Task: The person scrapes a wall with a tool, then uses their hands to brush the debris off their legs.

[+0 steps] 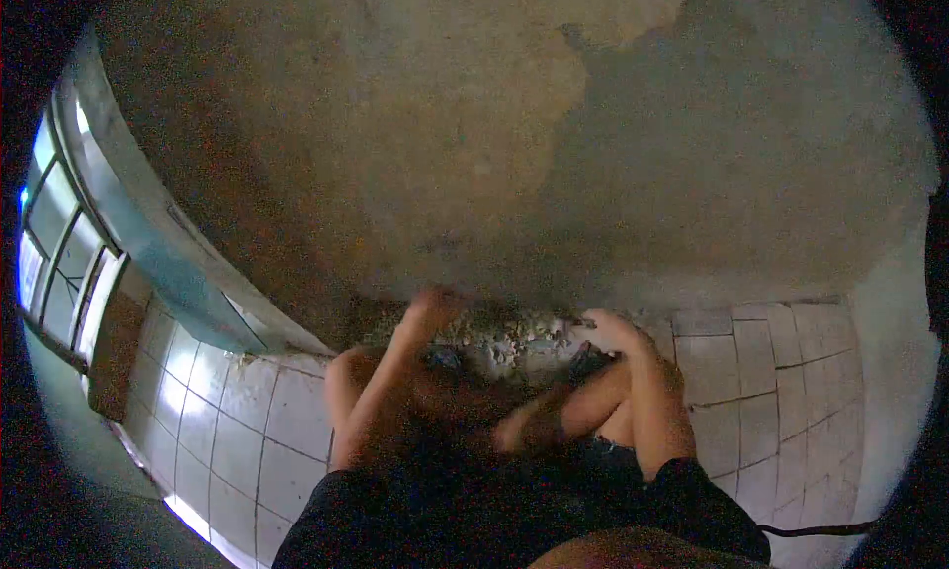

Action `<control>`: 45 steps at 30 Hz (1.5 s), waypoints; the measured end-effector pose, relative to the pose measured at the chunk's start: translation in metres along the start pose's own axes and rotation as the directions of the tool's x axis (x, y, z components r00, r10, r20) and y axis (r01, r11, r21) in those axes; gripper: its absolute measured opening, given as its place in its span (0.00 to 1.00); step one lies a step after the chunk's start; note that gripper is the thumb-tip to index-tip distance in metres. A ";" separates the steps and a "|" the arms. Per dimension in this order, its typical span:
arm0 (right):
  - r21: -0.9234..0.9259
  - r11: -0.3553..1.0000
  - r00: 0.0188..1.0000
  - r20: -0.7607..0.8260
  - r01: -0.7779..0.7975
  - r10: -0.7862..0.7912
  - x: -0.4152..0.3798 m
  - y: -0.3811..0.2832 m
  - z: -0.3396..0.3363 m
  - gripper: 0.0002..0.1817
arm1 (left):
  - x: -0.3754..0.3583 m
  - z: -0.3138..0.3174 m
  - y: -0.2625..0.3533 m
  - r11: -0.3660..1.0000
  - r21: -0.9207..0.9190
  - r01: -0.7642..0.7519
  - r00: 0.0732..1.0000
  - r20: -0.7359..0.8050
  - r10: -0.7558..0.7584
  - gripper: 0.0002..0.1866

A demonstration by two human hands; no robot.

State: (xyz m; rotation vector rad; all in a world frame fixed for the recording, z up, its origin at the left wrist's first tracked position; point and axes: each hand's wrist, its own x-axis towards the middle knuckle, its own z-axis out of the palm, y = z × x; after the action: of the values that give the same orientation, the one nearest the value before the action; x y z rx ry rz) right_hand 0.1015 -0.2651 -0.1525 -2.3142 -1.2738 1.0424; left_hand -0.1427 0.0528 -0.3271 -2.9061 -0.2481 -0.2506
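My left hand (435, 305) is raised close to the foot of the wall, left of centre, blurred by motion; its fingers and anything in them cannot be made out. To the right, my right hand (610, 330) is bent inward near the base of the wall, with its fingers curled and a small dark thing at the fingertips that is too unclear to name. Between and below the hands, pale broken flakes (519, 350) lie on the floor along the wall.
A worn wall (474, 154) with patchy plaster rises in front. My crossed legs are below my arms. White floor tiles (732, 371) extend on both sides. At the left are a bluish door frame (178, 282) and a barred window (64, 243); a black cable (816, 530) lies at lower right.
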 end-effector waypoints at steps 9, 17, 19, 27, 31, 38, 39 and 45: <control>0.201 0.976 0.994 -0.060 -0.081 0.095 0.063 0.041 0.030 0.21 | -0.024 0.077 0.018 0.695 -0.525 0.492 0.850 0.117 -0.514 0.19; 0.101 0.989 0.977 -0.194 0.111 -0.090 0.082 0.034 0.041 0.25 | -0.034 -0.056 0.053 0.539 -0.658 0.526 0.800 0.166 -0.577 0.22; 0.031 0.988 0.942 -0.306 0.154 -0.138 0.091 0.043 0.041 0.23 | -0.029 -0.023 0.053 0.417 -0.768 0.487 0.773 0.155 -0.615 0.22; 0.225 0.973 0.883 -0.465 0.047 0.065 0.059 0.006 0.025 0.15 | -0.024 -0.051 0.067 0.321 -0.821 0.473 0.822 0.279 -0.497 0.24; 0.322 0.921 0.891 -0.452 0.217 -0.052 0.043 -0.022 0.019 0.17 | -0.028 -0.067 0.065 0.620 -0.710 0.333 0.862 -0.037 -0.505 0.17; 0.629 0.645 0.823 -0.568 0.434 0.001 0.005 -0.058 -0.009 0.16 | 0.002 -0.185 0.066 0.430 -0.885 0.181 0.815 -0.110 -0.569 0.12; 0.654 0.602 0.783 -0.617 0.458 0.074 -0.019 -0.088 -0.016 0.16 | 0.008 -0.208 0.068 0.437 -0.882 0.174 0.815 -0.119 -0.566 0.12; 0.510 0.624 0.671 -0.740 0.592 -0.032 -0.036 -0.150 -0.066 0.26 | 0.080 -0.348 0.064 0.799 -0.567 -0.201 0.565 -0.733 -0.379 0.19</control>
State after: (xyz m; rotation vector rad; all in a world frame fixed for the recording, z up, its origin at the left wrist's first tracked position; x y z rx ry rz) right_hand 0.0460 -0.2056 -0.0059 -1.4758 -0.7289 0.3514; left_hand -0.1056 -0.0751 0.0101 -2.8842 -0.1669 -2.0025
